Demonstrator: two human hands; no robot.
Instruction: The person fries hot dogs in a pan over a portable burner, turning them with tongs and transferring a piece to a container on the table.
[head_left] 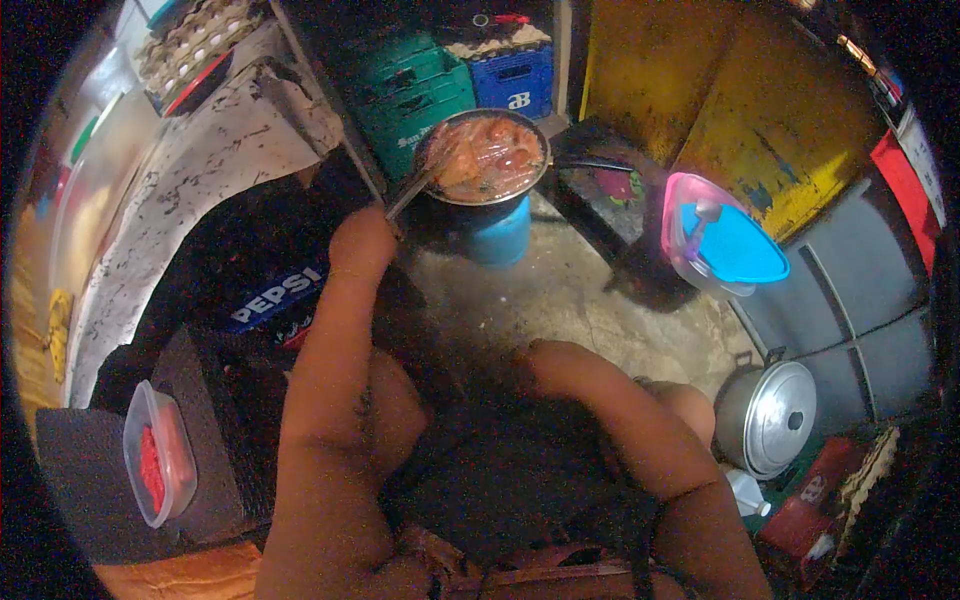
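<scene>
My left hand (362, 240) is closed round the handle end of metal tongs (410, 195). Their far end reaches into the left side of a round pan (482, 202), where reddish pieces of food (490, 150), which look like meat, sit in shiny liquid. Beneath the pan stands a blue cylindrical base (500, 238). My right hand (540, 368) hangs low near my knees, apart from the pan; its fingers are lost in shadow.
Green crates (415, 105) and a blue crate (512, 82) stand behind the pan. To the right are a pink tub with a blue lid (740, 245) and a lidded metal pot (780, 420). At left, a clear container (160, 455) holds something red.
</scene>
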